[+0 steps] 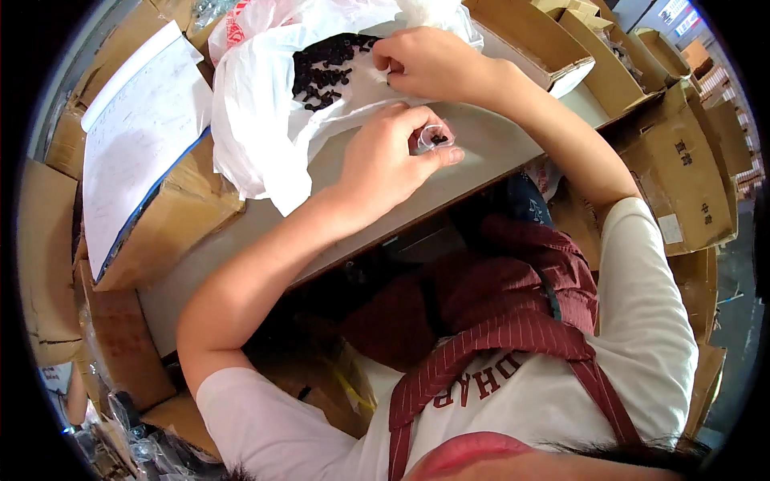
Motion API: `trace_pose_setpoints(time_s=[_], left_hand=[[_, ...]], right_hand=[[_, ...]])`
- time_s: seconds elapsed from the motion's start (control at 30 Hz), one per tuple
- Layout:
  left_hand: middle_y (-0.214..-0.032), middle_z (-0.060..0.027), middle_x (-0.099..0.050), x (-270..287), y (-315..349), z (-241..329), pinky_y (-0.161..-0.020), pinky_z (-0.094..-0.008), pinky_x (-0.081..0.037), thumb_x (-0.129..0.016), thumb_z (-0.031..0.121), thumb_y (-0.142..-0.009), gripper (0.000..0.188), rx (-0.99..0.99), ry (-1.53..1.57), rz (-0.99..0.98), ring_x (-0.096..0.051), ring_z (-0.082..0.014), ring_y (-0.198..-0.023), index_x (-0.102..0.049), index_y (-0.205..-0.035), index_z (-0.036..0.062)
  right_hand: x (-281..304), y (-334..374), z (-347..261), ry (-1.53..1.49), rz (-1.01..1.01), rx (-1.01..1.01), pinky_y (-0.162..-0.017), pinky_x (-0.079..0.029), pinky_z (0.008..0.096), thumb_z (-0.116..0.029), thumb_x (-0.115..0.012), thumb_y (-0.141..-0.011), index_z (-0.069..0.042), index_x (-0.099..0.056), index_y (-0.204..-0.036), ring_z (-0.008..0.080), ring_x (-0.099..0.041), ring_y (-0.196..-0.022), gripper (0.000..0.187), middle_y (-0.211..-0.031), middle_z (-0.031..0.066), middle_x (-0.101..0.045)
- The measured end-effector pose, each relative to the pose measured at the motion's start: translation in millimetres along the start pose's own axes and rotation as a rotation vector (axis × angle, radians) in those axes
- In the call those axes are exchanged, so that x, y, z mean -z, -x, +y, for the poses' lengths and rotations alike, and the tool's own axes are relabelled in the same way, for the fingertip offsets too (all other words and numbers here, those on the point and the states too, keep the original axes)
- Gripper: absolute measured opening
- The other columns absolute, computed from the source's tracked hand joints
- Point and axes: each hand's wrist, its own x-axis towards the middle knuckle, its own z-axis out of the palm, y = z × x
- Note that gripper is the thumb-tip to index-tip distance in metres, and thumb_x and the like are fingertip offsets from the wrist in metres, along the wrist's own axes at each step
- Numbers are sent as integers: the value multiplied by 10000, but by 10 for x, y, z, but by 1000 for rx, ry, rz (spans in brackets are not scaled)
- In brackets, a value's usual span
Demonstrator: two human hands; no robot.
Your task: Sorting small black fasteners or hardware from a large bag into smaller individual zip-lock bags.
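My left hand [389, 156] rests on the grey table [241, 240] and pinches a small clear plastic bag [435, 138] with a few small black parts inside. My right hand [425, 62] is a little farther back, fingers closed at the edge of a pile of small black parts [325, 66]. That pile lies on a big white plastic bag [257, 120] spread over the table. Whether the right fingers hold a part is hidden.
A cardboard box [160, 224] with a white sheet of paper [132, 136] on top sits at the left. More open cardboard boxes [609, 72] line the back right and right side. A dark red striped apron [513, 321] covers my lap below the table edge.
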Motion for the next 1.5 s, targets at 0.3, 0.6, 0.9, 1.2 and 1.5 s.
trace_pose_setpoints(time_s=[0.3,0.6,0.9,1.2,1.5], left_hand=[[-820,-16,-614,-13,2,-1,-734,-278,-459,-804,258,-831,262,39,28,-13,-544,-114,-768,-683,-904,37],[-850,-79,-637,-31,-24,-76,-699,-325,-475,-822,285,-784,334,18,221,36,-592,-184,-748,-702,-951,22],[-890,-42,-620,-20,-3,-44,-757,-288,-472,-808,228,-827,270,14,67,7,-573,-122,-823,-691,-952,18],[-823,-55,-595,-21,3,0,-673,-309,-463,-788,230,-825,253,32,9,3,-560,-151,-711,-693,-948,31],[-807,-61,-596,-10,-1,-16,-682,-307,-466,-800,274,-814,292,-6,3,7,-576,-159,-723,-703,-951,35]], right_hand=[[75,144,95,-214,-81,102,-700,-516,409,-76,-634,-834,-22,-664,-930,303,-656,-827,114,-903,128,-679],[836,728,-234,-502,-40,293,-600,-485,258,-15,-677,-884,-41,-695,-1045,132,-603,-699,164,-952,38,-659],[241,-163,-141,-254,8,123,-609,-525,303,-202,-665,-908,-37,-677,-1008,188,-667,-689,193,-877,90,-695],[31,-597,-243,-209,-378,-130,-577,-541,350,-230,-673,-826,-28,-612,-956,239,-664,-597,248,-733,124,-667],[-37,-437,-59,-366,-369,-35,-531,-512,348,-53,-657,-748,-12,-636,-914,208,-637,-588,172,-697,95,-652]])
